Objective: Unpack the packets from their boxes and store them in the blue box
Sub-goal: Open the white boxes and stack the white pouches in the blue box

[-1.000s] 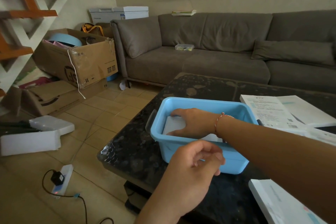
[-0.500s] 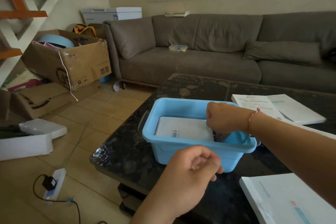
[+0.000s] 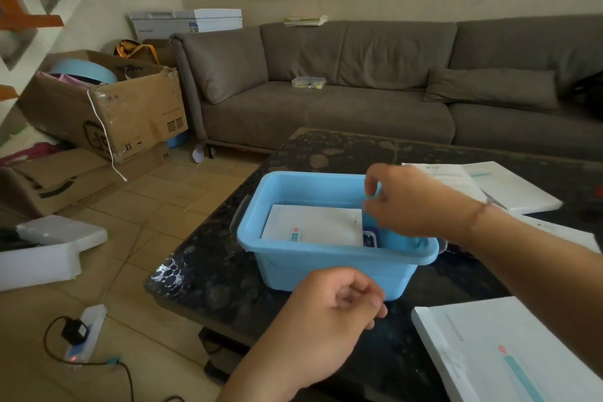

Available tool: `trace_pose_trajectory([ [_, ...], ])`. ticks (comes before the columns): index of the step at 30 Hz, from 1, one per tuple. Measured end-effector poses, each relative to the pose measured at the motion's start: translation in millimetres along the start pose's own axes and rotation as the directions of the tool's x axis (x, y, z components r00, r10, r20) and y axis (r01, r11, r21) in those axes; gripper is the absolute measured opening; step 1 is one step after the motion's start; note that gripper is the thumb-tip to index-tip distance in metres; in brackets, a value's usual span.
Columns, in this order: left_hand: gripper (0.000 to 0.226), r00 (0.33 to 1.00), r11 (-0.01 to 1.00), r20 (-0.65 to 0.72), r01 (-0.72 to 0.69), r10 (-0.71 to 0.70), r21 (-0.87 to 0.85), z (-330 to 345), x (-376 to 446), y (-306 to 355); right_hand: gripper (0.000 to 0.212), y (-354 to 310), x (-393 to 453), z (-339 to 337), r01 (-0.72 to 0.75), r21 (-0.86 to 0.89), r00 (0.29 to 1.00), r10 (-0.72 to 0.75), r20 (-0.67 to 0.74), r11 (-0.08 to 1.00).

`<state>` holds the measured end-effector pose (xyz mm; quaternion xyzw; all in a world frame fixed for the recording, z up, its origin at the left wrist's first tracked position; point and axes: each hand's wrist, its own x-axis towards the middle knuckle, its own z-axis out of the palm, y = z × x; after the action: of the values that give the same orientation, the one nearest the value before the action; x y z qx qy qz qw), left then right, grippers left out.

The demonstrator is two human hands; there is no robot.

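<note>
The blue box (image 3: 326,259) stands on the dark stone table (image 3: 215,284). A white packet (image 3: 321,224) with a small red and teal mark lies flat inside it, next to a small dark item (image 3: 370,238). My right hand (image 3: 404,201) hovers over the box's right side, fingers curled apart, holding nothing. My left hand (image 3: 329,310) floats loosely curled in front of the box's near wall, empty. A white box (image 3: 509,352) with a teal stripe lies at the near right. Opened white boxes (image 3: 512,188) lie behind the right arm.
A grey sofa (image 3: 359,98) runs behind the table, with a small clear container (image 3: 309,82) on its seat. Cardboard boxes (image 3: 107,108) and white foam (image 3: 49,245) crowd the floor at left. A power strip with cable (image 3: 83,336) lies on the tiles.
My right hand has let go of the white packet in the blue box, lifted and drawn back to the right. My left hand has stayed in place.
</note>
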<state>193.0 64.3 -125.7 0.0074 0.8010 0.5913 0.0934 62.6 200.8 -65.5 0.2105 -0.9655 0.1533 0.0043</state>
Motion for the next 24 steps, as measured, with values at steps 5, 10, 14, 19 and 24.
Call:
trace_pose_trajectory([
  [5, 0.019, 0.975, 0.964, 0.153, 0.12, -0.159, 0.238, 22.1, 2.7, -12.0, 0.012, 38.1, -119.2, 2.9, 0.291, 0.157, 0.829, -0.166, -0.534, 0.944],
  [10, 0.008, 0.953, 0.917, 0.166, 0.183, -0.255, 0.355, 55.5, 8.8, -23.6, 0.027, 88.7, -189.3, 65.1, 0.276, -0.284, 0.835, -0.375, -0.402, 0.918],
  [14, 0.01, 0.969, 0.927, 0.119, 0.168, -0.218, 0.336, 72.5, 12.9, -25.9, 0.024, 108.4, -197.0, 107.5, 0.297, -0.494, 0.798, -0.497, -0.341, 0.817],
  [19, 0.017, 0.988, 0.947, -0.015, 0.15, -0.152, 0.283, 88.3, 22.3, -19.6, 0.035, 108.2, -191.5, 118.6, 0.218, -0.357, 0.841, -0.36, -0.404, 0.909],
  [24, 0.027, 0.986, 0.985, -0.039, 0.162, -0.159, 0.063, 99.1, 31.3, -17.7, 0.029, 110.4, -186.5, 120.5, 0.145, -0.292, 0.836, -0.275, -0.475, 0.945],
])
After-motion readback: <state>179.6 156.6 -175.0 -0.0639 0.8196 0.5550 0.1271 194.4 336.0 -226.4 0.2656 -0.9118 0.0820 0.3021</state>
